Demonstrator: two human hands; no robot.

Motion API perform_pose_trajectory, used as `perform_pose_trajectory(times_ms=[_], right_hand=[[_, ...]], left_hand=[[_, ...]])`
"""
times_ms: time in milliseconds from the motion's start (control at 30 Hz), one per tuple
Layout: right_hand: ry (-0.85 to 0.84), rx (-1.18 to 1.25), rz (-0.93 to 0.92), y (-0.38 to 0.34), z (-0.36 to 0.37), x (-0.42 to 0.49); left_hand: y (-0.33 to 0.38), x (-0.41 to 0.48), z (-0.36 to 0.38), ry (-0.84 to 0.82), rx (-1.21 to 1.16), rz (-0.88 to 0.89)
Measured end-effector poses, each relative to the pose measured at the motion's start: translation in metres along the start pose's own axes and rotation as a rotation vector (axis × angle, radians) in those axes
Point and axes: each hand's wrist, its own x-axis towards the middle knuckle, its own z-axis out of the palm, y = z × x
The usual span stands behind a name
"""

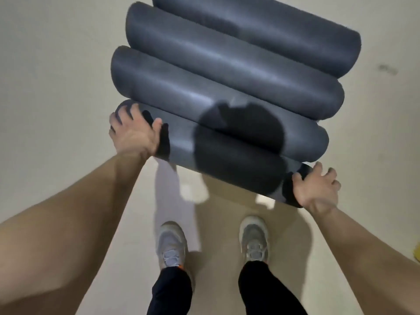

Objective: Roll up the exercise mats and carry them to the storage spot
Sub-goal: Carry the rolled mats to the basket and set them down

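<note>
Several dark grey rolled mats lie side by side on the pale floor, running from lower middle to top. The nearest rolled mat point(181, 153) is in front of my feet. My left hand point(134, 133) grips its left end, with the fingers curled over the end face and the thumb on top. My right hand point(316, 189) holds its right end, with the thumb on the roll and the fingers wrapped round the end. The second roll point(227, 92) touches the nearest one. Whether the nearest roll rests on the floor or is lifted I cannot tell.
My two feet in grey shoes point(172, 244) stand on the floor just behind the nearest roll. A round shadow falls across the two closest rolls. A yellow object point(417, 253) shows at the right edge. A dark smudge point(388, 69) marks the floor at the right.
</note>
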Motion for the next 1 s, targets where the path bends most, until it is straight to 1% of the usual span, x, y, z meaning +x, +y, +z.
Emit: perform_pose_trajectory(times_ms=[33,100,167,233,267,367,500,567,667,700,733,767,800,833,867,900,933,1000], right_hand=[[0.034,0.067,0.099,0.008,0.010,0.008],[0.021,0.256,0.250,0.026,0.028,0.021],[-0.018,0.451,0.289,0.041,0.046,0.027],[0.035,0.611,0.297,0.047,0.060,0.026],[0.075,0.672,0.308,0.046,0.065,0.023],[0.144,0.772,0.359,0.035,0.068,0.012],[0.179,0.802,0.375,0.016,0.061,-0.001],[0.156,0.702,0.351,0.012,0.055,-0.003],[-0.028,0.528,0.235,0.020,0.054,-0.004],[-0.037,0.431,0.176,0.021,0.053,-0.006],[0.022,0.288,0.077,0.020,0.053,-0.007],[0.130,0.134,-0.064,0.015,0.052,-0.008],[0.222,-0.007,-0.246,0.006,0.051,-0.007],[0.241,-0.130,-0.435,-0.007,0.048,-0.008],[0.180,-0.251,-0.589,-0.026,0.046,-0.010],[0.085,-0.373,-0.693,-0.048,0.048,-0.011],[0.015,-0.489,-0.769,-0.072,0.054,-0.012],[-0.035,-0.646,-0.843,-0.115,0.068,-0.015]], left_hand=[[-0.003,0.016,0.008,0.019,-0.042,-0.032],[-0.015,0.041,0.020,0.016,-0.086,-0.106],[-0.029,0.063,0.028,0.003,-0.138,-0.181],[-0.043,0.079,0.032,-0.011,-0.258,-0.233],[-0.049,0.083,0.034,-0.019,-0.317,-0.228],[-0.057,0.078,0.038,-0.014,-0.387,-0.201],[-0.060,0.066,0.038,0.032,-0.425,-0.195],[-0.068,0.066,0.037,0.012,-0.359,-0.164],[-0.078,0.068,0.042,-0.042,-0.276,-0.108],[-0.079,0.069,0.043,-0.050,-0.278,-0.097],[-0.079,0.069,0.043,-0.052,-0.287,-0.090],[-0.079,0.070,0.043,-0.058,-0.296,-0.092],[-0.079,0.071,0.043,-0.068,-0.303,-0.100],[-0.079,0.072,0.043,-0.086,-0.313,-0.113],[-0.079,0.073,0.042,-0.109,-0.323,-0.125],[-0.079,0.074,0.040,-0.128,-0.333,-0.135],[-0.079,0.074,0.039,-0.140,-0.339,-0.145],[-0.079,0.075,0.038,-0.130,-0.351,-0.149]])
